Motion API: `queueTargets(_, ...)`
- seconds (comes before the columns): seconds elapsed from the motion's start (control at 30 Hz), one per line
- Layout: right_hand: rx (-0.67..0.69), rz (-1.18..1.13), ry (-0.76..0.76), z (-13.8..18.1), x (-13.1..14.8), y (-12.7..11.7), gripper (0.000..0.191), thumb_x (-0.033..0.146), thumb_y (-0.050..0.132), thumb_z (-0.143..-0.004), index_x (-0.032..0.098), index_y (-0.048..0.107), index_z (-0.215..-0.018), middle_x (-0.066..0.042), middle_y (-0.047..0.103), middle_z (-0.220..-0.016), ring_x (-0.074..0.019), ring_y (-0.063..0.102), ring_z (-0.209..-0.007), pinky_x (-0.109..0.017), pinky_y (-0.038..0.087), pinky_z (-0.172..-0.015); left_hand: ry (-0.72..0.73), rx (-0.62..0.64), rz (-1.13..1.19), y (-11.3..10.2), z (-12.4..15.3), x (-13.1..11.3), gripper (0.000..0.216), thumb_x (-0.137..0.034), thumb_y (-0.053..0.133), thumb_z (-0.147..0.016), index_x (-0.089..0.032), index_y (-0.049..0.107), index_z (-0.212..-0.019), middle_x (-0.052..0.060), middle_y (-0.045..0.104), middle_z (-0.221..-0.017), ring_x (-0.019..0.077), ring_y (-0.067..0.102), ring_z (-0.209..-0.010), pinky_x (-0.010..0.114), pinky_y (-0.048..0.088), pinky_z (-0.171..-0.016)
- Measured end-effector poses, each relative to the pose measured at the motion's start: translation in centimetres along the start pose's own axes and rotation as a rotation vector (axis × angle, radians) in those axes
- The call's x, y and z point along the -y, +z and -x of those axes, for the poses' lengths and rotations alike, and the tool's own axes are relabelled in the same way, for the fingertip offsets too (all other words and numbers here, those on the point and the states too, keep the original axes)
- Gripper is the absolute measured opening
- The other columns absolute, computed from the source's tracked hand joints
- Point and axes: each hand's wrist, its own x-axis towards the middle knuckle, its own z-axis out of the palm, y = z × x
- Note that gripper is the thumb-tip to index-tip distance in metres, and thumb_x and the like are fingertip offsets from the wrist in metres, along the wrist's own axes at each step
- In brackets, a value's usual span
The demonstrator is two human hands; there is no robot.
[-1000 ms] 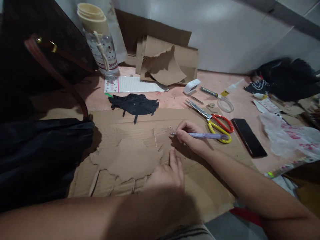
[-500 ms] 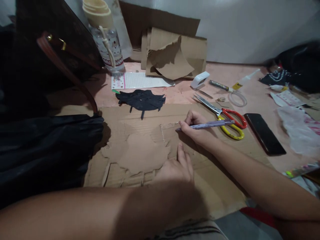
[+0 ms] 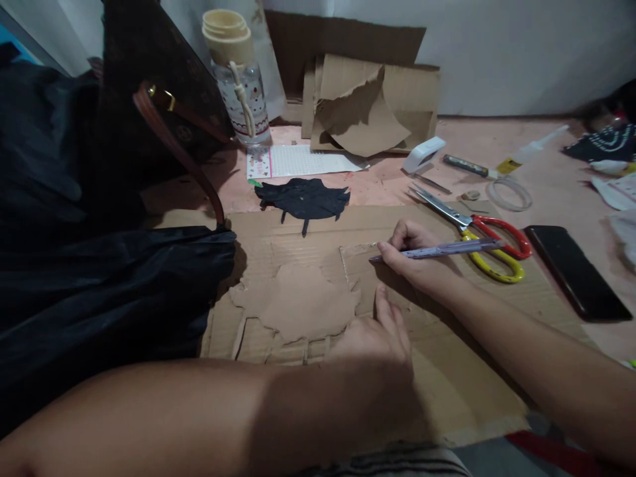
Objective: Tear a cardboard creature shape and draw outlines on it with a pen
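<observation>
My right hand (image 3: 416,255) is closed round a purple pen-like tool (image 3: 450,249), its tip resting on the large cardboard sheet (image 3: 447,371) at the edge of a cut rectangle. My left hand (image 3: 375,334) lies on the same sheet just below, fingers together and pressed flat, beside a brown cut-out shape (image 3: 303,301) lying on the cardboard. A black cut-out shape (image 3: 303,197) lies at the sheet's far edge.
Red-and-yellow scissors (image 3: 477,232), a black phone (image 3: 576,271), a tape ring (image 3: 508,193) and a white stapler-like item (image 3: 423,154) lie to the right. Torn cardboard pieces (image 3: 368,109) lean on the wall. A bottle (image 3: 238,79), dark bag (image 3: 163,99) and black cloth (image 3: 99,285) stand left.
The view has swung left, so everything sits further right in frame. My hands keep the same grip and place on the cardboard; the pen tip has barely shifted.
</observation>
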Motion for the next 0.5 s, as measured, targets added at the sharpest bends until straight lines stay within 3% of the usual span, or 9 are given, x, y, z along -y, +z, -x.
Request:
queueTargets(0.2, 0.064, -0.038, -0.003, -0.02, -0.04, 0.08, 0.033, 0.037, 0.068, -0.086, 0.024, 0.043, -0.069, 0.005, 0.047, -0.059, -0.0117, 0.042, -0.055, -0.026, 0.031, -0.051, 0.027, -0.083, -0.002, 1.1, 0.34, -0.11, 0.039, -0.008, 0.051, -0.09, -0.01, 0.077, -0.119, 0.024, 0.07, -0.124, 0.0136, 0.054, -0.043, 0.026, 0.037, -0.04)
queueTargets(0.5, 0.068, -0.089, 0.041, 0.14, -0.18, 0.1, 0.033, 0.038, 0.067, -0.088, 0.024, 0.042, -0.071, 0.005, 0.047, -0.06, -0.012, 0.042, -0.055, -0.026, 0.032, -0.053, 0.075, -0.052, -0.042, 0.55, 0.43, 0.5, 0.04, -0.01, 0.052, -0.092, -0.008, 0.074, -0.125, 0.028, 0.067, -0.128, 0.0131, 0.056, -0.046, 0.026, 0.039, -0.043)
